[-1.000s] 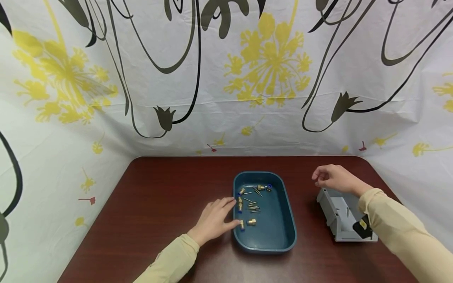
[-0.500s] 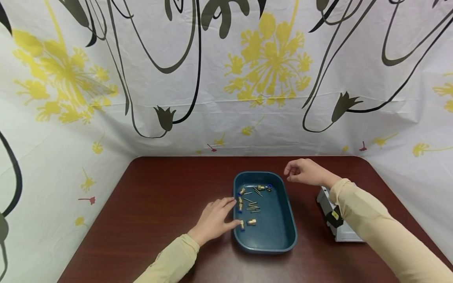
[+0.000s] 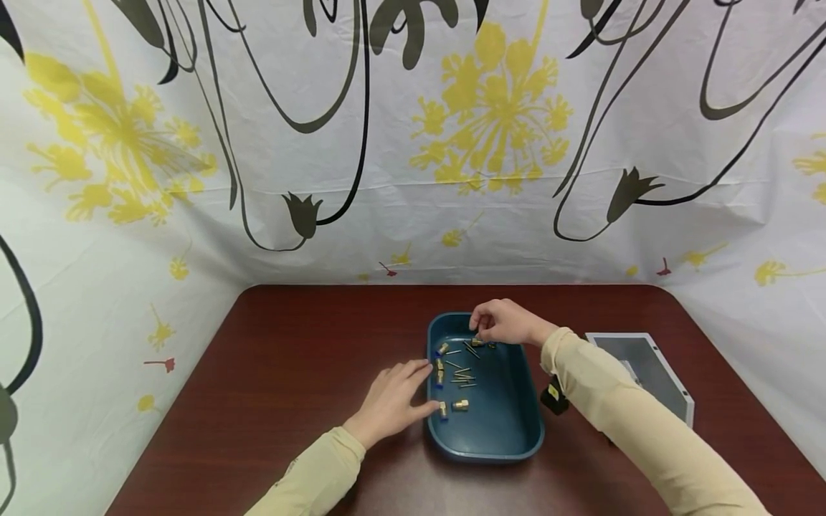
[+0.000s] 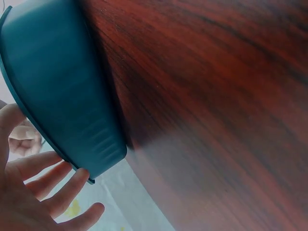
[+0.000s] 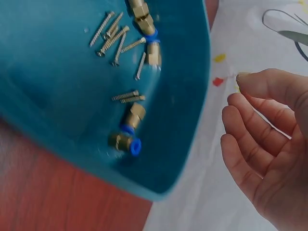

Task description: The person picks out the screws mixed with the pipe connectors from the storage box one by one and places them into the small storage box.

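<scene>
A blue plastic tray (image 3: 500,419) stands on the table with brass pipe fittings (image 3: 460,405) that have blue collars, and several small screws (image 5: 115,41). My left hand (image 3: 390,401) rests its fingertips on the tray's left rim, fingers spread; the left wrist view shows the fingers (image 4: 67,195) along that rim. Over the far right corner of the tray hovers my right hand (image 3: 506,322), with loosely bent fingers and nothing visible between them. Its thumb and index tip lie close together in the right wrist view. Below it are two fittings (image 5: 134,118) by the tray's end.
A grey box (image 3: 677,390) sits right of the tray, partly hidden by my right sleeve (image 3: 619,408). A black wrist camera (image 3: 553,395) hangs under that forearm. Patterned white cloth (image 3: 361,158) hangs behind the dark wooden table (image 3: 290,373).
My right hand has moved left from above the grey box to over the tray's far corner, uncovering part of the box. My left hand stays on the tray's rim.
</scene>
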{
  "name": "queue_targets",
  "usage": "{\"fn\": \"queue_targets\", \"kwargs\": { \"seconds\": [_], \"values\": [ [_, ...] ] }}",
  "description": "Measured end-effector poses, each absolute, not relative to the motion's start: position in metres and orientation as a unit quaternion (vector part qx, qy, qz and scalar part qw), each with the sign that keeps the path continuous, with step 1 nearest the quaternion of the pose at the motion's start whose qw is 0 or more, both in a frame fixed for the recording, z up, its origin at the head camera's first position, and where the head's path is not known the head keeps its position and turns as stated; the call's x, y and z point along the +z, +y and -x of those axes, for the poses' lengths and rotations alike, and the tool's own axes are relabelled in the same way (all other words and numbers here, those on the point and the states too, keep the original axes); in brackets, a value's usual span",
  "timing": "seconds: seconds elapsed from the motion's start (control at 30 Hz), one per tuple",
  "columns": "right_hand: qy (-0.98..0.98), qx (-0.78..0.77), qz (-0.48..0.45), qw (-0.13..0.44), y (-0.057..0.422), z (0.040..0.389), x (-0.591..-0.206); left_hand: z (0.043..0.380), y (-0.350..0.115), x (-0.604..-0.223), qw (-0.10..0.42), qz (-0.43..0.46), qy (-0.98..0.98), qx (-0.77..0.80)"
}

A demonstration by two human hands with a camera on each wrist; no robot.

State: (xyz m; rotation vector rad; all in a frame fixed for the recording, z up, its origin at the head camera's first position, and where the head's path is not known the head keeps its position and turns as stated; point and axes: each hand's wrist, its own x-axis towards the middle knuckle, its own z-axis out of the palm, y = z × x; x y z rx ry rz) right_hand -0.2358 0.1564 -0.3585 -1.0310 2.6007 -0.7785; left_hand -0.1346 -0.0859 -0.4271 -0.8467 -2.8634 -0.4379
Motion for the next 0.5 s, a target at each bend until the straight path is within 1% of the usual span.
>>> {"fn": "queue_targets", "kwargs": {
  "seconds": [0.13, 0.33, 0.5],
  "values": [
    [0.889, -0.270, 0.346, 0.132, 0.148, 0.237, -0.366, 0.134, -0.086, -0.427, 0.066, 0.282, -0.946, -0.144],
    [0.888, -0.271, 0.347, 0.134, 0.137, 0.238, -0.375, 0.134, -0.086, -0.427, 0.069, 0.284, -0.946, -0.137],
    [0.888, -0.273, 0.334, 0.163, 0.129, 0.238, -0.386, 0.134, -0.086, -0.427, 0.064, 0.283, -0.947, -0.136]
  ]
}}
